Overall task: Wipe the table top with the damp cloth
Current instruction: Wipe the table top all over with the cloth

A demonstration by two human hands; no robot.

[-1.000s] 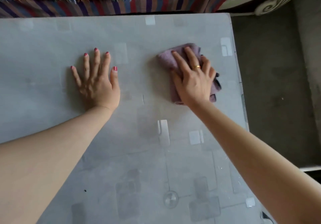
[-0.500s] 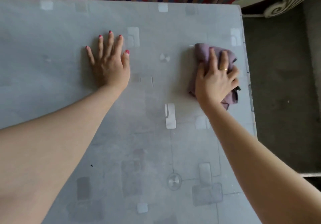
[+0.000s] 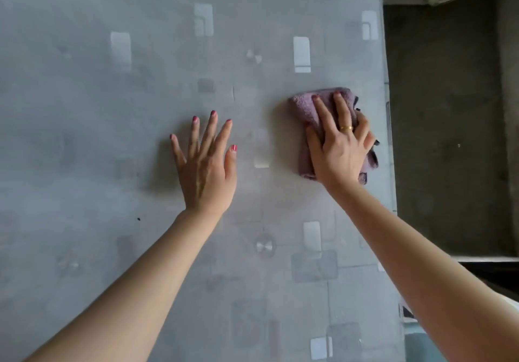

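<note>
Desk (image 3: 84,137): grey patterned top, fills the view.
Left hand (image 3: 206,165): flat on the desk at centre, fingers spread, grip fully open, holding nothing; bracing.
Damp cloth (image 3: 304,106): mauve, bunched, right side, near the desk's right edge. Judged light, soft and limp; best handled by pressing a flat palm over its middle.
Right hand (image 3: 341,148): laid on the cloth, fingers curled lightly over it.
Change: half a second ago both hands lay nearer the desk's far edge; they now sit closer in.

Mauve cloth (image 3: 304,107) on a grey table top (image 3: 140,80) patterned with pale rectangles.
</note>
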